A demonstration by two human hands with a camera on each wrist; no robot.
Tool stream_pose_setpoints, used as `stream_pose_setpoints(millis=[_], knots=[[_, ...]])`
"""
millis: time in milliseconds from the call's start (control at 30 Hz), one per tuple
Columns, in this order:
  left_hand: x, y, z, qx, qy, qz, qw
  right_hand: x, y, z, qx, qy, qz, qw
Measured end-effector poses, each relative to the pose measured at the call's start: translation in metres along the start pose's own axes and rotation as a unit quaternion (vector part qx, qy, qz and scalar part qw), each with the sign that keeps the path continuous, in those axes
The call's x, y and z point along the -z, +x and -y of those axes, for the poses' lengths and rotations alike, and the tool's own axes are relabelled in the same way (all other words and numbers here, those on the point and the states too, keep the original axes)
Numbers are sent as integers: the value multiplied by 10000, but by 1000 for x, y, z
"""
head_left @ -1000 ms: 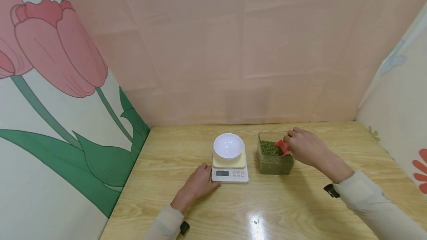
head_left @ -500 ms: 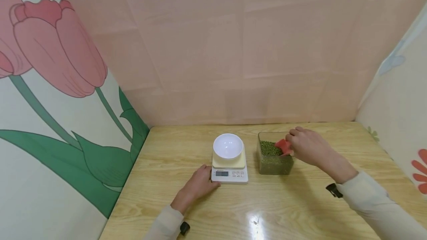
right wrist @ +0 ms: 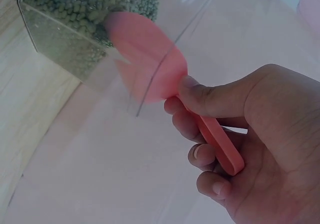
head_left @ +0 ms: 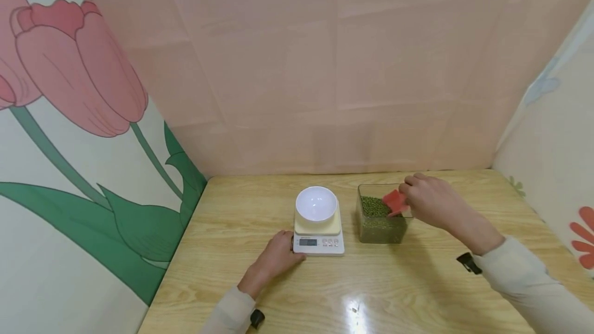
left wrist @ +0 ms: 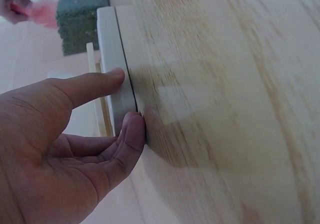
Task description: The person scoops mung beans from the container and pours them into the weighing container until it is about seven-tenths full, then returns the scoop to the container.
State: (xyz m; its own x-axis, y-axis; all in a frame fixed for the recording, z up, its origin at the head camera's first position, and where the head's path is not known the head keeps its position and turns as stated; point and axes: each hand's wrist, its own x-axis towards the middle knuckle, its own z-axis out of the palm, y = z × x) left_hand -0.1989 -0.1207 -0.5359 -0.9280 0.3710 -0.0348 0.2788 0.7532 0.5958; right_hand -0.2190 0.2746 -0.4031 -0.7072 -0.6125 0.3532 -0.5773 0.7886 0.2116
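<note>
My right hand (head_left: 432,201) grips the handle of a red scoop (head_left: 396,203), thumb laid along it in the right wrist view. The scoop's bowl is tilted, its tip down at the green mung beans (right wrist: 90,9) inside a clear square container (head_left: 382,236). To the left of that stands a white kitchen scale (head_left: 334,249) with a white bowl (head_left: 317,204) on its cream platform. With thumb and curled fingers, my left hand (head_left: 278,254) holds the scale's near left corner, close-up in the left wrist view (left wrist: 120,54). The display digits are too small to read.
The wooden table (head_left: 223,231) meets a pink cloth backdrop (head_left: 278,92) at its far edge. A wall with painted tulips (head_left: 79,71) bounds the left side, and a pale wall (head_left: 557,148) the right. Light glares off the table's front.
My right hand has shifted slightly right and up with the scoop, whose bowl now shows more above the beans. My left hand stays at the scale.
</note>
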Motion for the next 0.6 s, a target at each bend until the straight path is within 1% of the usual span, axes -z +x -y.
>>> stream_pose_setpoints(millis=[133, 333, 600], knots=[[0, -1, -1, 58, -46, -19, 10000, 4, 1, -1, -6, 40, 5, 10000], [2, -1, -2, 58, -47, -65, 10000, 10, 4, -2, -139, 166, 191, 9996], [2, -1, -2, -40, -51, -102, 9999, 10, 5, -2, -265, 253, 334, 9988]])
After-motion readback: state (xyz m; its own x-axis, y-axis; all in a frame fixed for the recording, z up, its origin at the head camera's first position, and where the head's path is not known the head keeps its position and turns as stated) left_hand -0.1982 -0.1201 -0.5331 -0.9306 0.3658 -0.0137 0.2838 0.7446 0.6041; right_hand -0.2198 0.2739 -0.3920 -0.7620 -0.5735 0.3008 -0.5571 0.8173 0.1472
